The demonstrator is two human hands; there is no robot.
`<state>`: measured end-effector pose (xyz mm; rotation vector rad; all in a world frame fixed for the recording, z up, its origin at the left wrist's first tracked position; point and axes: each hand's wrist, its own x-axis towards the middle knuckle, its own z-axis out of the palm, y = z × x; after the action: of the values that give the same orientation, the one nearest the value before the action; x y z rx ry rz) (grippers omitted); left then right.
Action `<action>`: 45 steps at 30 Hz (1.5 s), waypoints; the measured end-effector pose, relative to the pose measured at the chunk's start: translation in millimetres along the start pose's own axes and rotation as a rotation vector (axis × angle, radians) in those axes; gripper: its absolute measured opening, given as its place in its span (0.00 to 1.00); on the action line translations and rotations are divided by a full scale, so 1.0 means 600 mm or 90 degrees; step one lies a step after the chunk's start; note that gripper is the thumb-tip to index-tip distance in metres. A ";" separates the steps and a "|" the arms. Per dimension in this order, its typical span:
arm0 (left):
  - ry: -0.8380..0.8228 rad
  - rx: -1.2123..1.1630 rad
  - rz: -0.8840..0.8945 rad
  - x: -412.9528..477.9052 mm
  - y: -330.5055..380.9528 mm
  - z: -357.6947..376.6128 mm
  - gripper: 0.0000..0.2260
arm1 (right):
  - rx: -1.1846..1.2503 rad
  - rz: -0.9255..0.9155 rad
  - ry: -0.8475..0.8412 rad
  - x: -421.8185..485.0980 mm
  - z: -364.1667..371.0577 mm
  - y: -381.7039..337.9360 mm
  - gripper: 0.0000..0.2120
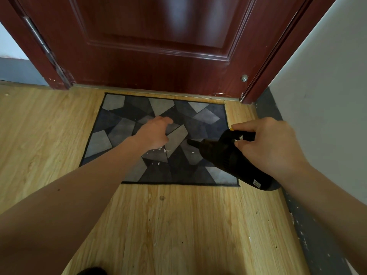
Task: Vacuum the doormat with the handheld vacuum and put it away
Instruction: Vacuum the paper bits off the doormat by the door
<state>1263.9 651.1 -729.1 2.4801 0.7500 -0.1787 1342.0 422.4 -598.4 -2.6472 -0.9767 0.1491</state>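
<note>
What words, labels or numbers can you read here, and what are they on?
No text here can be read.
Vacuum, held in the right hand: a small pale label near its rear end, too small and blurred to read.
Doormat: a pattern only, no text.
Door: no text.

right hand (266,143) gripping handheld vacuum (228,155), doormat (119,128)

The doormat (119,132) lies on the floor (178,225) under the left hand (154,133), the door (158,46) beyond it. The handheld vacuum (220,153), in the right hand (272,143), points leftward over the doormat. Scraps (158,150) lie just nearer than the left hand.
</note>
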 end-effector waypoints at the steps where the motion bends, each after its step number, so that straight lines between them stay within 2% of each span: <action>1: 0.001 0.002 0.000 0.001 0.002 0.002 0.30 | 0.000 0.005 -0.001 -0.001 -0.002 0.003 0.16; 12: -0.020 -0.006 0.020 0.011 0.016 0.019 0.28 | -0.004 0.046 -0.033 -0.016 -0.018 0.023 0.17; 21: -0.035 -0.005 0.046 0.018 0.036 0.032 0.29 | -0.032 0.070 0.016 -0.017 -0.022 0.044 0.15; 33: -0.040 0.006 0.054 0.023 0.038 0.039 0.29 | -0.054 0.143 0.026 -0.004 -0.025 0.073 0.18; 45: -0.034 0.008 0.058 0.020 0.038 0.037 0.30 | -0.043 0.086 0.010 -0.006 -0.029 0.059 0.16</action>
<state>1287.3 628.8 -740.8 2.5050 0.6137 -0.2163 1364.4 390.2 -593.7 -2.7727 -0.8107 0.1275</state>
